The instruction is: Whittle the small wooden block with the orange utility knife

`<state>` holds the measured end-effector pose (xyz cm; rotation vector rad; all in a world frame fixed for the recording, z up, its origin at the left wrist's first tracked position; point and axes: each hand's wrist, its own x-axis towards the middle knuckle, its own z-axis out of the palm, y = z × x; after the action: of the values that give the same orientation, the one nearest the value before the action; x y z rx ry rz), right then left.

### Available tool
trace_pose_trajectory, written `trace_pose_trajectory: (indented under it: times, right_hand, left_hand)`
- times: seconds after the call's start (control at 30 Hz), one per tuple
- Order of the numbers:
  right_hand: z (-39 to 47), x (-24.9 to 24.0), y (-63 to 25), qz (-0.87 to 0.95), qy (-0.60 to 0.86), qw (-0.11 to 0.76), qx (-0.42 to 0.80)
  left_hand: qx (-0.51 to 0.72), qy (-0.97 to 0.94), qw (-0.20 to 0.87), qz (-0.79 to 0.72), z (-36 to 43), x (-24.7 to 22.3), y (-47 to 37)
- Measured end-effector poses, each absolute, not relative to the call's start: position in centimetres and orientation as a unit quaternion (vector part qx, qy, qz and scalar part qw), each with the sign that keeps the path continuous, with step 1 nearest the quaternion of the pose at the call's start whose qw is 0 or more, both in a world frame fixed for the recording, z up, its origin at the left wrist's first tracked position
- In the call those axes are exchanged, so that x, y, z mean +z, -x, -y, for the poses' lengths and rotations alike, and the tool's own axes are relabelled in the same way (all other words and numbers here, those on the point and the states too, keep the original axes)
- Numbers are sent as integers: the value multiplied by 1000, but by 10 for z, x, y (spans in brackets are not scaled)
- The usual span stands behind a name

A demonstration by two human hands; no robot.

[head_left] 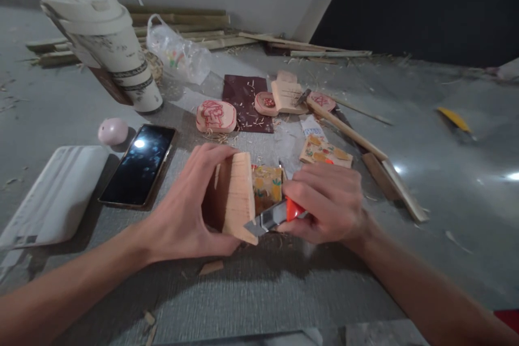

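Note:
My left hand is wrapped round a pale wooden block held up on its edge, the grained face turned to the right. In my right hand is a utility knife with a red-orange handle. Its blade touches or nearly touches the lower right edge of the block. Behind the blade stands a small piece with a yellow pineapple pattern. A similar patterned piece lies just beyond my right hand. The block's far side is hidden by my left fingers.
At left are a phone, a pink egg-shaped object, a white power bank and a tall lidded cup. Carved wooden blocks and a dark red sheet lie ahead. A yellow-handled tool rests far right.

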<state>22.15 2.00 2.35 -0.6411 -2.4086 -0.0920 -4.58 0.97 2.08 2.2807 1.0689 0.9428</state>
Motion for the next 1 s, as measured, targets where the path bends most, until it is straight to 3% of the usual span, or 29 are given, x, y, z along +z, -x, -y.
trace_pose_trajectory:
  times: [0.1, 0.23, 0.3, 0.57, 1.0]
  right_hand:
    - [-29, 23, -228, 901, 285, 324, -46]
    - [-52, 24, -251, 799, 458, 384, -73]
    - [-57, 23, -257, 778, 484, 394, -73]
    - [-38, 16, -235, 900, 323, 284, 61]
    - [-32, 18, -225, 917, 266, 270, 123]
  left_hand:
    - [338, -833, 221, -379, -5, 21, 44]
    - [320, -859, 257, -304, 7, 21, 37]
    - [351, -839, 240, -340, 8, 20, 36]
    - [323, -812, 201, -442, -9, 14, 42]
    - [315, -804, 206, -460, -10, 11, 42]
